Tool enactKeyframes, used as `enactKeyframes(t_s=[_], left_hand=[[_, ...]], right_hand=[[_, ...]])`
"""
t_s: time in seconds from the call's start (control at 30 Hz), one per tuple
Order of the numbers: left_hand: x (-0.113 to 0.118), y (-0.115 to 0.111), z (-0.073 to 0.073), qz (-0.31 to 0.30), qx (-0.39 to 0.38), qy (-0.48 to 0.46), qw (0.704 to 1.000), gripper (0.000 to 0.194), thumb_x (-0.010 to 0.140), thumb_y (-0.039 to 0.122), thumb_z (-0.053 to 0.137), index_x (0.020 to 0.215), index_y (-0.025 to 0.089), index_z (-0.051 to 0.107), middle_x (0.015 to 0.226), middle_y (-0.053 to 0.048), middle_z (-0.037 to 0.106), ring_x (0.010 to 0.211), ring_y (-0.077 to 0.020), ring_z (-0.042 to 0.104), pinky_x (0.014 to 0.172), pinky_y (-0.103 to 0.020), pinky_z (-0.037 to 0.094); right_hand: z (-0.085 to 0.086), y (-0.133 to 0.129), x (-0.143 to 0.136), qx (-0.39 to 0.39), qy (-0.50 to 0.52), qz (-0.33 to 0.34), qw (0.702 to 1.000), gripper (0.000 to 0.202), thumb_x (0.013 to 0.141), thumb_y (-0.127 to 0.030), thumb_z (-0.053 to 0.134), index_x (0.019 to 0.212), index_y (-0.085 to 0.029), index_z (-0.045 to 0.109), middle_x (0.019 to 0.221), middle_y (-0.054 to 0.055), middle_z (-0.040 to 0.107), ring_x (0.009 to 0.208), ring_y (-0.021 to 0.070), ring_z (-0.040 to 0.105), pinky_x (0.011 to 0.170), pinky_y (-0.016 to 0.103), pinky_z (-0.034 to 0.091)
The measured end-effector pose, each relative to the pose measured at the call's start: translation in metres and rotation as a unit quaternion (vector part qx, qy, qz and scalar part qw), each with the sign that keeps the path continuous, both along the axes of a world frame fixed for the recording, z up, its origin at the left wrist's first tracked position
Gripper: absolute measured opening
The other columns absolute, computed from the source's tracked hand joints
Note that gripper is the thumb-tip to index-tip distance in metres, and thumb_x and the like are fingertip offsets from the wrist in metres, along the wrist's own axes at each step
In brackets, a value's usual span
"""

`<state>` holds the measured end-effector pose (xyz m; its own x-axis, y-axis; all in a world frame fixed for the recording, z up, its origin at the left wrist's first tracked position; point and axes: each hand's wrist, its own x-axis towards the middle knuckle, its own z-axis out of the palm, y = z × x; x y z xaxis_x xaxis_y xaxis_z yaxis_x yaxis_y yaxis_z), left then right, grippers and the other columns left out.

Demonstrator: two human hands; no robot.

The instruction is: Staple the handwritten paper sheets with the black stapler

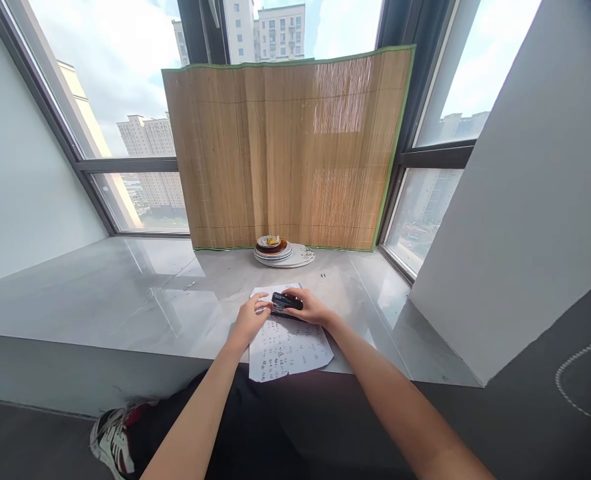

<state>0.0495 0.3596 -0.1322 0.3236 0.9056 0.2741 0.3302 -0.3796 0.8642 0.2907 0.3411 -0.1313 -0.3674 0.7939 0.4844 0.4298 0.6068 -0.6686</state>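
A black stapler [287,302] lies across a sheet of handwritten paper [290,350] on the grey sill. My right hand [309,307] is closed around the stapler's right end. At its left end, my left hand [252,317] has its thumb and fingertips against the stapler, while one finger stretches over the paper. The inner parts of the stapler between my hands are too small to make out. The paper's near edge hangs past the front edge of the sill.
Stacked plates [274,253] stand at the back, before a bamboo blind [285,153] propped against the window. Two tiny dark bits [323,275] lie right of the plates, and small scraps [190,285] lie to the left. The sill's front edge [125,345] runs near my forearms.
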Motion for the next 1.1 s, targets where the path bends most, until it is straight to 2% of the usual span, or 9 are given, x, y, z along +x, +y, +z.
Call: enactKeyframes(t_s=[0.13, 0.23, 0.33, 0.43, 0.53, 0.7, 0.83, 0.93, 1.1], left_hand=[[0.003, -0.004, -0.005, 0.004, 0.11, 0.138, 0.984, 0.027, 0.092, 0.019, 0.064, 0.115, 0.024, 0.077, 0.12, -0.009, 0.074, 0.12, -0.0272, 0.068, 0.11, -0.043, 0.05], [0.002, -0.009, -0.005, -0.01, 0.129, 0.198, 0.972, 0.029, 0.092, 0.014, 0.06, 0.112, 0.025, 0.078, 0.12, -0.009, 0.071, 0.12, -0.0269, 0.066, 0.11, -0.041, 0.048], [0.003, -0.009, 0.0, -0.013, 0.133, 0.238, 0.962, 0.027, 0.091, 0.014, 0.059, 0.105, 0.027, 0.078, 0.116, -0.008, 0.07, 0.113, -0.0266, 0.067, 0.107, -0.04, 0.048], [0.018, 0.002, 0.008, -0.015, 0.144, 0.247, 0.958, 0.016, 0.09, 0.02, 0.066, 0.1, 0.027, 0.077, 0.111, -0.008, 0.07, 0.109, -0.0285, 0.068, 0.104, -0.041, 0.048], [0.048, 0.025, 0.017, -0.053, 0.129, 0.222, 0.965, 0.015, 0.084, 0.023, 0.075, 0.098, 0.027, 0.077, 0.112, -0.009, 0.073, 0.108, -0.0313, 0.07, 0.102, -0.041, 0.05], [0.085, 0.056, 0.014, -0.091, 0.102, 0.211, 0.968, 0.028, 0.086, 0.026, 0.078, 0.113, 0.029, 0.075, 0.131, -0.01, 0.073, 0.13, -0.0343, 0.064, 0.117, -0.05, 0.041], [0.087, 0.058, -0.002, -0.117, 0.095, 0.227, 0.962, 0.032, 0.092, 0.03, 0.074, 0.124, 0.03, 0.072, 0.153, -0.009, 0.062, 0.153, -0.0358, 0.044, 0.129, -0.062, 0.021], [0.083, 0.052, -0.009, -0.149, 0.099, 0.231, 0.957, 0.035, 0.097, 0.03, 0.067, 0.132, 0.034, 0.069, 0.161, -0.008, 0.055, 0.159, -0.0349, 0.036, 0.13, -0.067, 0.013], [0.078, 0.046, -0.004, -0.174, 0.1, 0.239, 0.95, 0.041, 0.101, 0.029, 0.063, 0.14, 0.041, 0.068, 0.167, -0.006, 0.048, 0.161, -0.0374, 0.032, 0.127, -0.074, 0.012]], right_hand=[[0.004, 0.002, 0.025, 0.024, 0.063, -0.086, 0.994, 0.035, 0.088, -0.035, 0.07, 0.121, -0.023, 0.074, 0.12, 0.01, 0.077, 0.111, 0.0313, 0.071, 0.104, 0.051, 0.052], [0.007, 0.003, 0.059, 0.053, 0.112, -0.212, 0.969, 0.038, 0.089, -0.032, 0.066, 0.125, -0.024, 0.075, 0.126, 0.011, 0.075, 0.116, 0.0332, 0.069, 0.108, 0.056, 0.051], [0.008, 0.004, 0.093, 0.043, 0.083, -0.28, 0.955, 0.038, 0.088, -0.031, 0.064, 0.124, -0.026, 0.076, 0.123, 0.009, 0.075, 0.113, 0.0341, 0.069, 0.104, 0.057, 0.053], [0.008, 0.009, 0.115, 0.005, 0.032, -0.273, 0.961, 0.035, 0.084, -0.028, 0.068, 0.118, -0.027, 0.079, 0.113, 0.009, 0.077, 0.105, 0.035, 0.071, 0.099, 0.055, 0.055], [0.006, 0.016, 0.121, -0.011, -0.003, -0.234, 0.972, 0.035, 0.082, -0.025, 0.071, 0.115, -0.028, 0.081, 0.113, 0.008, 0.079, 0.107, 0.0345, 0.071, 0.101, 0.053, 0.054], [-0.007, 0.024, 0.114, -0.019, -0.003, -0.216, 0.976, 0.04, 0.084, -0.023, 0.065, 0.122, -0.026, 0.079, 0.118, 0.01, 0.076, 0.113, 0.0331, 0.07, 0.106, 0.052, 0.051], [-0.014, 0.026, 0.108, -0.015, -0.004, -0.199, 0.98, 0.041, 0.088, -0.023, 0.062, 0.126, -0.026, 0.076, 0.119, 0.01, 0.074, 0.114, 0.0317, 0.067, 0.105, 0.05, 0.051], [-0.013, 0.026, 0.105, -0.016, -0.017, -0.194, 0.981, 0.042, 0.09, -0.022, 0.059, 0.128, -0.027, 0.075, 0.119, 0.009, 0.072, 0.112, 0.0307, 0.067, 0.104, 0.049, 0.05], [-0.01, 0.025, 0.101, -0.015, -0.03, -0.193, 0.981, 0.041, 0.093, -0.022, 0.058, 0.13, -0.026, 0.075, 0.119, 0.01, 0.071, 0.111, 0.0307, 0.066, 0.103, 0.047, 0.051]])
